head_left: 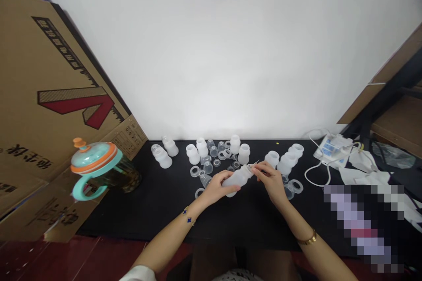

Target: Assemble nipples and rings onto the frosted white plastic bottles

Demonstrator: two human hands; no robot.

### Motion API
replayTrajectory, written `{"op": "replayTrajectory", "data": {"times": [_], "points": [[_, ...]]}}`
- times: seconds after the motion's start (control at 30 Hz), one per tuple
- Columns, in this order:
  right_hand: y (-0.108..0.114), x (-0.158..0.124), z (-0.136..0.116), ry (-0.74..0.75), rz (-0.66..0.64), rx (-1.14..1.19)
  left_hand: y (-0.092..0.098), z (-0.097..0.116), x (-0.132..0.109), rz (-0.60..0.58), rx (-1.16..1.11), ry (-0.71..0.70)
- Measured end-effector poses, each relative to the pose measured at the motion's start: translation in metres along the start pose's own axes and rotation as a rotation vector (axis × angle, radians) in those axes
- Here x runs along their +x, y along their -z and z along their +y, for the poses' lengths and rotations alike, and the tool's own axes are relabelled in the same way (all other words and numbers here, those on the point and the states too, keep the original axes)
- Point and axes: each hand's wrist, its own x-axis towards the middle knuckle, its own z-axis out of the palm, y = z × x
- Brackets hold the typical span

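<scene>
My left hand (217, 188) is wrapped round a frosted white plastic bottle (238, 178) that lies tilted above the black table (158, 202). My right hand (271, 178) pinches at the bottle's neck end, with a thin pointed piece sticking up between its fingers; I cannot make out what it is. Several more white bottles (193, 153) stand or lie behind the hands. Clear rings (195, 171) and small clear caps (208, 167) are scattered among them.
A teal and orange lidded jug (99, 169) stands at the left beside large cardboard boxes (49, 96). White cables and a small white device (332, 148) lie at the right, near crumpled wrapping. A white wall rises behind the table.
</scene>
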Motion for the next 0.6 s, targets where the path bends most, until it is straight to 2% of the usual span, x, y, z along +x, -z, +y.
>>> {"op": "replayTrajectory", "data": {"times": [0.27,0.6], "points": [[0.0002,0.0009,-0.0008,-0.01,-0.006,0.023,0.0005,0.0013,0.0002,-0.029,-0.038,0.027],[0.0007,0.0016,-0.0021,-0.023,-0.018,0.041,0.004,0.0043,0.0017,-0.117,-0.212,0.128]]}}
